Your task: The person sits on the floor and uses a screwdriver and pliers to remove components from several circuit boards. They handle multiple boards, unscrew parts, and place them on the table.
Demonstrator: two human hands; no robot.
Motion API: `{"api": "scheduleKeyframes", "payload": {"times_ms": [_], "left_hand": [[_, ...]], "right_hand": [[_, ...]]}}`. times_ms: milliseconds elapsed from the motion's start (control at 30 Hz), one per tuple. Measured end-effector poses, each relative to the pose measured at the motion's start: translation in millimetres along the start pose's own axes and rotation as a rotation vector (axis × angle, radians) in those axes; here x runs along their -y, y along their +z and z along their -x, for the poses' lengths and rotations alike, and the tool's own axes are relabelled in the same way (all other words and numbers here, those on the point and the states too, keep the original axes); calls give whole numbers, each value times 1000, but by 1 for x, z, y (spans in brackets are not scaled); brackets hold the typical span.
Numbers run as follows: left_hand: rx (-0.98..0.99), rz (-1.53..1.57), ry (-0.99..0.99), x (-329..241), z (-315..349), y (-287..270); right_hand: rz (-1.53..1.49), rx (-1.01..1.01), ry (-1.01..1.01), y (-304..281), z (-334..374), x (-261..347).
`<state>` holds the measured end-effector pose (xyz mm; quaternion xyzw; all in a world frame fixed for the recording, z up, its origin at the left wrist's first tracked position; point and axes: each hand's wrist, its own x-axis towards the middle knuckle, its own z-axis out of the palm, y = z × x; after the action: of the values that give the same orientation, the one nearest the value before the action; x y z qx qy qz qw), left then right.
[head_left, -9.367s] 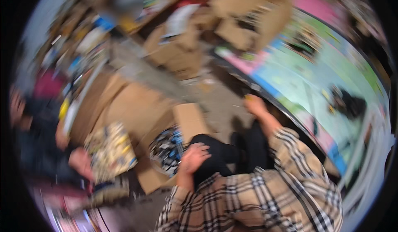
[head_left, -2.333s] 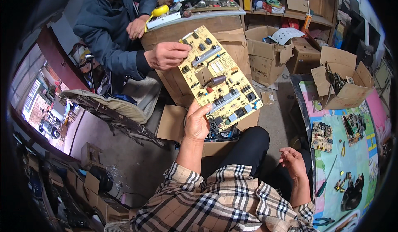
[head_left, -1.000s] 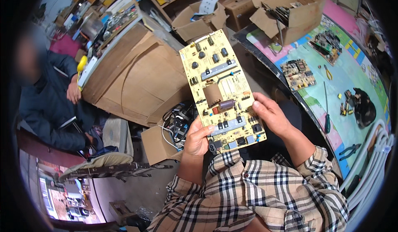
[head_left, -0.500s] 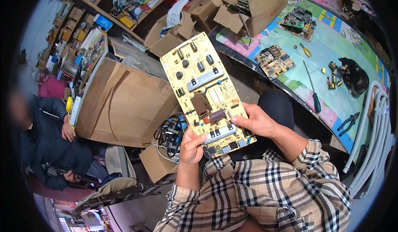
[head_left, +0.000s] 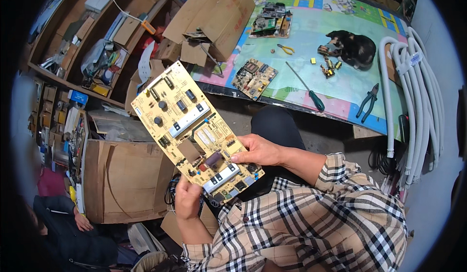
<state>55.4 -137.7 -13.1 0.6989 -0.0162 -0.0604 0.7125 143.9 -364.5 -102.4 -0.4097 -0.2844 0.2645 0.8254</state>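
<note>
A large yellow circuit board [head_left: 171,107] is tilted in front of me, its component side up, with capacitors, metal heat sinks and a purple cylindrical part near its lower end. My right hand [head_left: 262,150] grips the board's right edge, thumb on top and fingers hidden beneath. At the lower left edge, my left hand [head_left: 188,198] is closed against the board, its fingers partly out of sight. Beyond my knee, a smaller circuit board [head_left: 255,79] lies on the table.
The table [head_left: 292,94] bears a screwdriver [head_left: 311,94], yellow-handled pliers [head_left: 286,49], dark pliers [head_left: 368,102], stacked boards [head_left: 271,21], loose components [head_left: 331,68] and a cat [head_left: 357,48]. Grey hoses [head_left: 413,77] hang at right. Cardboard boxes [head_left: 228,19] stand left; another person [head_left: 73,228] sits at lower left.
My view has swung to the right, so the table and cat appear further left. The large board stays in my hands, and my left thumb has come off its face to the edge.
</note>
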Motion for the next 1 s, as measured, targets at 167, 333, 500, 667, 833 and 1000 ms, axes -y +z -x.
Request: {"api": "scheduleKeyframes", "payload": {"times_ms": [167, 333, 500, 667, 833, 1000], "left_hand": [[-19, 329, 53, -20, -51, -17], [-145, 394, 112, -24, -107, -34], [-169, 553, -21, 4, -149, -30], [-113, 692, -98, 29, -181, -21], [36, 788, -109, 52, -198, -9], [228, 911, -110, 86, -202, -16]], "right_hand": [[132, -123, 55, 0, 8, 3], [39, -199, 95, 7, 11, -1], [247, -300, 71, 21, 10, 23], [649, -395, 20, 31, 0, 42], [1092, -442, -63, 41, 2, 38], [1463, -434, -74, 72, -6, 38]]}}
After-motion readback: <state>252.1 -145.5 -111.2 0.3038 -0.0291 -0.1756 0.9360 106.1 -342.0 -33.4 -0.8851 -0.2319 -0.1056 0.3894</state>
